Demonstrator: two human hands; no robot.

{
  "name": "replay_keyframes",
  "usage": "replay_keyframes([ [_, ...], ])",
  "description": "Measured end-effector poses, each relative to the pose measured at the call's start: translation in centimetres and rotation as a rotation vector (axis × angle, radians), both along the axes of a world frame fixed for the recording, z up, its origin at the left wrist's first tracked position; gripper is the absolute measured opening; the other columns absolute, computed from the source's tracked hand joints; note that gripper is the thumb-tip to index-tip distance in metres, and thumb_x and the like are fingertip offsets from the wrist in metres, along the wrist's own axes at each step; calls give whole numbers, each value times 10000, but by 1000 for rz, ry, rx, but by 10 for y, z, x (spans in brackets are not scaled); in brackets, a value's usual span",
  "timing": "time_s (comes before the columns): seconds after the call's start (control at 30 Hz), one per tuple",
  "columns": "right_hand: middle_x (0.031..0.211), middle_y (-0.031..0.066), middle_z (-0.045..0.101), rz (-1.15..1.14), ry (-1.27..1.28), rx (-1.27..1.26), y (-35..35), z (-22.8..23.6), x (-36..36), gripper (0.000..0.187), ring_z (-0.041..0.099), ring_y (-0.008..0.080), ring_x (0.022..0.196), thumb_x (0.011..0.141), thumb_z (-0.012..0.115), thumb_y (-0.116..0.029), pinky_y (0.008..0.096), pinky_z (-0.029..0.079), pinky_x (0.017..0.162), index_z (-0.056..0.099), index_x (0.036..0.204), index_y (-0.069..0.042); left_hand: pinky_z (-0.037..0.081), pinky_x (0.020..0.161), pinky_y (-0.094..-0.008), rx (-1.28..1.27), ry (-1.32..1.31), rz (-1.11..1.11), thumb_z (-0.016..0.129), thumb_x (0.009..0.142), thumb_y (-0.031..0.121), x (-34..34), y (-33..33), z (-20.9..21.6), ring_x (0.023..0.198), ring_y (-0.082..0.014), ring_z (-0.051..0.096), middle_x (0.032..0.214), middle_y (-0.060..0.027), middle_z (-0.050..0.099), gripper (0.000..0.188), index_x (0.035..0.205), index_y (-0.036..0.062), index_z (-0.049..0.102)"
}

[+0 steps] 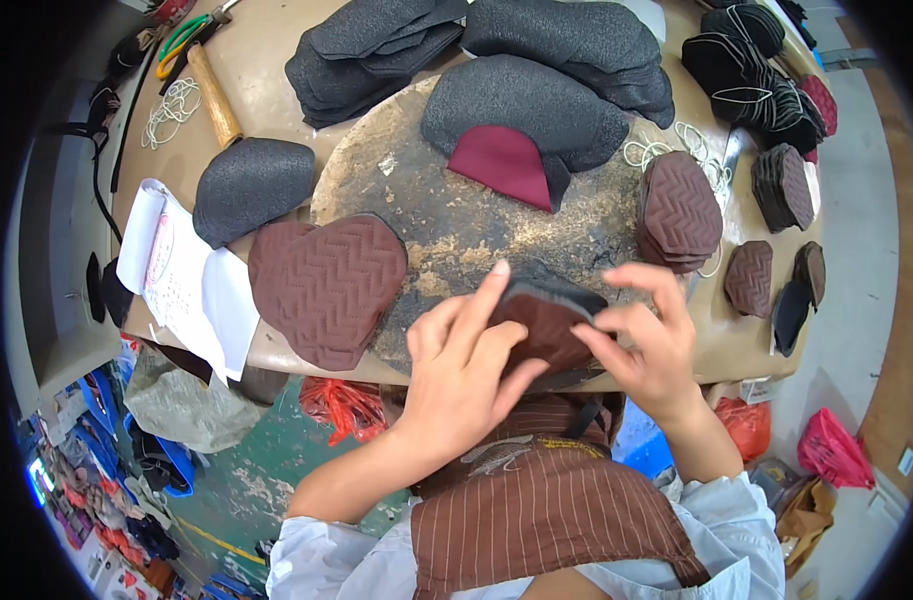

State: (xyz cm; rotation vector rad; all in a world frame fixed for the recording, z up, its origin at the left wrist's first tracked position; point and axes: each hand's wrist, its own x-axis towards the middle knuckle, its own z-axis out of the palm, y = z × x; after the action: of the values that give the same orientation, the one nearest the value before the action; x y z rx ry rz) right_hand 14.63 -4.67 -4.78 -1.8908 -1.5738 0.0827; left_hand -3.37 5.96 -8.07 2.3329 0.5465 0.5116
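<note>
Between my hands, at the near edge of a round worn board (pixel 456 235), is a small stack of curved cut fabric pieces (pixel 548 338), brown on top with dark edges. My left hand (pixel 461 355) lies against its left side, index finger stretched forward, the other fingers and thumb on the brown face. My right hand (pixel 646 340) has its thumb and a finger at the stack's right edge, with the index finger raised off it. How many layers each hand grips is hidden. Left of my left hand lies a larger pile of brown zigzag-quilted pieces (pixel 331 285).
Black textured pieces (pixel 521 110) are piled at the back, with a maroon piece (pixel 501 165) in front. Brown quilted stacks (pixel 679 205) stand at right, near white string. Left are a black piece (pixel 253 188), white papers (pixel 191 285) and a wooden-handled tool (pixel 213 100). Tied black bundles (pixel 741 75) sit far right.
</note>
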Motion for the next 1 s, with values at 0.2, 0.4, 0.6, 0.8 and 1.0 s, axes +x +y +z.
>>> replay_keyframes([
  [0.2,805,99,658,18,391,31,-18,-18,-8,299,655,207,672,714,808,-76,268,509,570,596,921,-34,478,783,-294,-371,-304,188,764,724,-12,-11,-11,-6,859,-204,598,1054,-105,595,499,1166,39,541],
  [0.4,994,130,647,-191,149,0,-14,14,70,404,633,213,907,770,755,-112,303,487,811,600,1125,4,446,892,-284,-492,-434,633,690,789,-29,-48,66,38,1037,-195,551,1121,-132,552,453,1209,26,527],
  [0.6,1128,147,575,-238,50,-293,4,6,121,520,566,292,1032,768,742,-155,343,442,896,543,1222,4,320,1056,-437,346,28,397,743,718,66,-44,21,36,1304,-378,359,1409,-237,362,448,1146,77,612],
  [0.8,955,151,604,-358,-346,-135,7,21,83,357,601,284,874,770,739,-114,344,471,795,574,1058,19,188,1046,-557,195,308,119,784,720,311,-43,-57,-3,1308,-461,211,1444,-343,149,636,1307,249,547],
  [1.0,881,32,645,79,795,-323,6,52,31,211,594,104,811,770,729,-19,241,464,741,630,953,12,188,1042,-557,146,286,131,761,745,313,-53,-63,-11,1306,-447,215,1444,-329,158,621,1321,269,533],
])
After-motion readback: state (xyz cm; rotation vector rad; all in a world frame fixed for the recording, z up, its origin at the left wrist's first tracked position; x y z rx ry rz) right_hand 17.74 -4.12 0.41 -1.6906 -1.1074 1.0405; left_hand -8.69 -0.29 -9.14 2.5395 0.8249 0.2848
